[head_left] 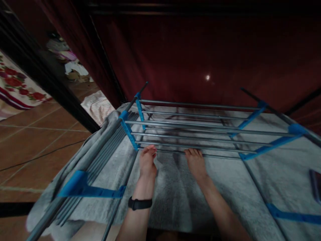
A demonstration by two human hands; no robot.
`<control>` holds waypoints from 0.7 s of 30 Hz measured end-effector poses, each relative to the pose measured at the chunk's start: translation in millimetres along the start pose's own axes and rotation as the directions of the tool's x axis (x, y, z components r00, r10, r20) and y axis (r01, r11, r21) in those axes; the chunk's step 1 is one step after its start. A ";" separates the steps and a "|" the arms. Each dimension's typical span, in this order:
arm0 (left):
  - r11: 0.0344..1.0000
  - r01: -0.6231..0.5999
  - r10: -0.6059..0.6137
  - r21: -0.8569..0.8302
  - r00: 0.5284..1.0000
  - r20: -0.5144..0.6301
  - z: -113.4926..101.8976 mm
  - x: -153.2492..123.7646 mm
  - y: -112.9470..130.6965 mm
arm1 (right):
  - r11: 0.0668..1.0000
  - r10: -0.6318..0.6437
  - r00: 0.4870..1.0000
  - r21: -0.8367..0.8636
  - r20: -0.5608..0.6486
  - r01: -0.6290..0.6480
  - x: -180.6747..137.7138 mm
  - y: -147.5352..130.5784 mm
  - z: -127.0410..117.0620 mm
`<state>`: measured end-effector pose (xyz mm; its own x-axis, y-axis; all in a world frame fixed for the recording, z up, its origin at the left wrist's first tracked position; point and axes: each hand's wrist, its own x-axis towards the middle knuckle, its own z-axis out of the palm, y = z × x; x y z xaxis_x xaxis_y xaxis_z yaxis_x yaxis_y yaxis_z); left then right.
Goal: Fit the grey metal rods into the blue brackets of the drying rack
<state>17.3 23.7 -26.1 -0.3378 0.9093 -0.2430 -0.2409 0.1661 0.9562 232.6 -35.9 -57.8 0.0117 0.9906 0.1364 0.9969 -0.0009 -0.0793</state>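
A folding drying rack (pixel 190 134) of grey metal rods with blue plastic joints stands in front of me. A grey towel (pixel 175 190) is draped over its near part. My left hand (pixel 147 163), with a black band on the wrist, rests on the towel's far edge, fingers curled against the nearest bare rod. My right hand (pixel 195 162) lies beside it on the towel, fingers bent over the same edge. Whether either hand pinches the cloth is unclear.
A dark red curtain or wall (pixel 200 50) rises behind the rack. Brown floor tiles (pixel 32 140) lie to the left, with a flowered cloth (pixel 15 87) and piled laundry (pixel 70 67) beyond. A dark object (pixel 316 185) sits at the right edge.
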 end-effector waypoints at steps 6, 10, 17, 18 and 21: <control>0.579 -0.525 0.260 0.624 0.844 0.469 25.9 -15.2 -13.4 | 0.997 0.014 1.000 0.076 0.018 -0.016 2.1 -0.8 -14.6; 0.045 -0.745 0.222 0.665 0.657 0.721 27.3 -7.1 -18.9 | 0.991 0.010 1.000 0.133 0.003 -0.011 3.6 1.8 -17.8; -0.131 -0.790 0.070 0.599 0.596 0.800 29.4 20.0 -22.5 | 0.963 0.080 0.992 0.266 -0.097 -0.051 -8.3 15.9 -15.8; -0.130 -0.798 0.063 0.588 0.586 0.808 29.1 22.2 -22.5 | 0.955 0.120 0.987 0.283 -0.102 -0.087 -11.5 20.5 -16.7; -0.125 -0.823 0.047 0.555 0.553 0.832 27.3 26.9 -22.6 | 0.924 0.237 0.970 0.321 -0.050 -0.210 -22.7 41.0 -21.5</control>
<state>38.6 54.9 -49.8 0.5582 0.8284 0.0462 0.8126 -0.5571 0.1713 274.9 -61.3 -43.0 0.2520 0.9540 0.1624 0.8931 -0.1646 -0.4186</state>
